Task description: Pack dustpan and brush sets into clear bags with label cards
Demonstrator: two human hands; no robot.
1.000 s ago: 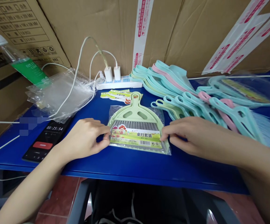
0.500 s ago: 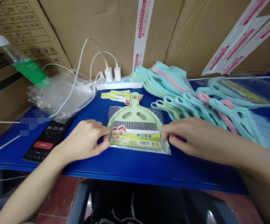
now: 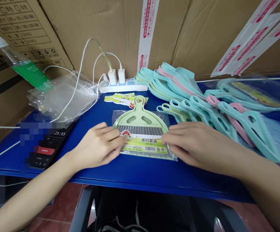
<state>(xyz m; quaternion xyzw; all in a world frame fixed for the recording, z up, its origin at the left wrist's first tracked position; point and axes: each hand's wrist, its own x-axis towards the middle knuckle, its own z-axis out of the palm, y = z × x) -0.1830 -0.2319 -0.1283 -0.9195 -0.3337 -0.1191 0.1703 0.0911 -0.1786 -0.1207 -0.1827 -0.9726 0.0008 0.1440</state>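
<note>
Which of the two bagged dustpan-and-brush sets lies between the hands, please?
It is the pale green set, with the left hand on one side and the right hand on the other; the turquoise set lies farther right.

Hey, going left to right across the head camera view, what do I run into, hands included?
Bottle, clear plastic bags, left hand, bagged green dustpan and brush, right hand, bagged turquoise dustpan.
</note>
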